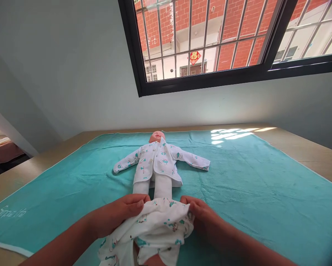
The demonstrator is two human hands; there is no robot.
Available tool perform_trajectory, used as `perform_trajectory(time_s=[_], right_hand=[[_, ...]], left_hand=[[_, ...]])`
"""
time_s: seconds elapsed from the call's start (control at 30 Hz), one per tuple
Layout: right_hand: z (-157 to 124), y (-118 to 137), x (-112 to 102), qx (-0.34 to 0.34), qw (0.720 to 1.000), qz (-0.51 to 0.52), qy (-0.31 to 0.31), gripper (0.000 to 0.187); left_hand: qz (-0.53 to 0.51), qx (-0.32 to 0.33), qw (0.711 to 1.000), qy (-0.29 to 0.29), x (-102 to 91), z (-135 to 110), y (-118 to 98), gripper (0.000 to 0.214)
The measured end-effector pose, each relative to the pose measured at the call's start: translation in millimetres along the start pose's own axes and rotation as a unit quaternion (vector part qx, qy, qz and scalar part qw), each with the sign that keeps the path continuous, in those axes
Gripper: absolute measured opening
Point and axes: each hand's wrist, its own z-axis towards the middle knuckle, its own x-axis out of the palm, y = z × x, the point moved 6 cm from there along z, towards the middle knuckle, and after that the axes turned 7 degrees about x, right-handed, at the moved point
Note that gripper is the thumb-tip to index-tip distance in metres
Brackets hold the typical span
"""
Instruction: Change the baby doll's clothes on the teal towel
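A baby doll [156,136] lies on its back, head toward the wall, in a white printed jacket [157,159] with its sleeves spread out. Its lower legs are inside a pair of white printed baby pants [163,218], bunched below the white-covered thighs [163,186]. My left hand [127,207] pinches the left side of the waistband. On the opposite side, my right hand [200,214] grips the waistband's edge. A bit of the doll's bare skin [154,260] shows at the bottom of the pants.
A teal towel [254,181] with wrinkles covers most of the wooden table [315,151]. Behind it rises a pale wall [71,74] with a black-framed, barred window [199,83]. Sunlight patches fall on the towel's far right. A pink-covered surface [3,151] is at far left.
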Motion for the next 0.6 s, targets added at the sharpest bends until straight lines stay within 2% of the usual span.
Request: perform_trajectory(time_s=[0.1, 0.27, 0.33, 0.4, 0.47, 0.53, 0.6], right_hand=[[2.7, -4.2, -2.5, 0.022, 0.998, 0.045, -0.036, 0.049], [7.7, -0.5, -12.4, 0.007, 0.989, -0.023, -0.143, 0.043], [7.8, 4.1, -17.4, -0.002, 0.984, -0.036, -0.176, 0.043], [6.5, 10.3, -23.7, -0.007, 0.978, -0.054, -0.203, 0.043], [4.8, 17.5, -30.5, -0.015, 0.972, -0.076, -0.221, 0.043], [4.4, 22.9, -36.2, -0.016, 0.968, -0.112, -0.226, 0.045], [6.7, 25.1, -38.7, -0.007, 0.961, -0.174, -0.214, 0.047]], left_hand=[[-0.044, -0.006, 0.998, -0.042, -5.4, 3.5, -0.1, 0.047], [-0.08, 0.017, 0.99, -0.113, -7.0, 18.7, -15.1, 0.04], [-0.101, 0.028, 0.987, -0.12, -10.6, 20.5, -19.9, 0.039], [-0.104, 0.035, 0.988, -0.108, -19.3, 16.6, -20.4, 0.035], [-0.059, 0.04, 0.995, -0.074, -31.3, 7.7, -16.5, 0.035], [0.03, 0.021, 0.999, -0.013, -39.7, -3.4, -7.0, 0.036], [0.12, -0.009, 0.991, 0.052, -41.4, -12.8, 5.1, 0.037]])
